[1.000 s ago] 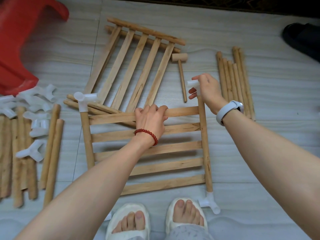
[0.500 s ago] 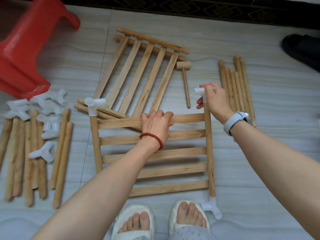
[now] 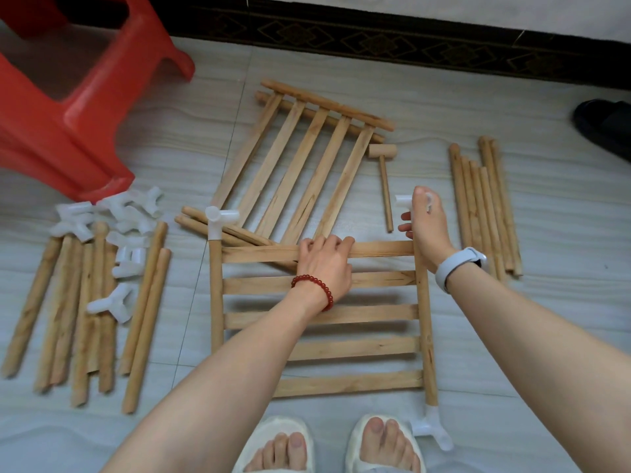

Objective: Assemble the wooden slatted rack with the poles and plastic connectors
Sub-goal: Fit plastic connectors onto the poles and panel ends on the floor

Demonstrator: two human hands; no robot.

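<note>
A wooden slatted panel [image 3: 355, 346] lies on the floor in front of my feet. White plastic connectors cap its far left corner [image 3: 218, 220] and near right corner [image 3: 432, 428]. My left hand [image 3: 324, 264] grips the panel's farthest slat near its middle. My right hand [image 3: 425, 227] holds a white connector [image 3: 404, 201] at the top of the panel's right pole. A second slatted panel [image 3: 304, 165] lies beyond, tilted. A small wooden mallet [image 3: 384, 175] rests between that panel and my right hand.
Loose poles [image 3: 485, 203] lie in a row at the right. More poles [image 3: 85, 312] and several white connectors [image 3: 112, 216] lie at the left. A red plastic stool [image 3: 68, 97] stands at the far left. A black sandal [image 3: 604, 121] is at the right edge.
The view has tilted up and the scene sits lower in frame. My right hand has pressed further over the connector on the right pole. My left hand stays on the slat.
</note>
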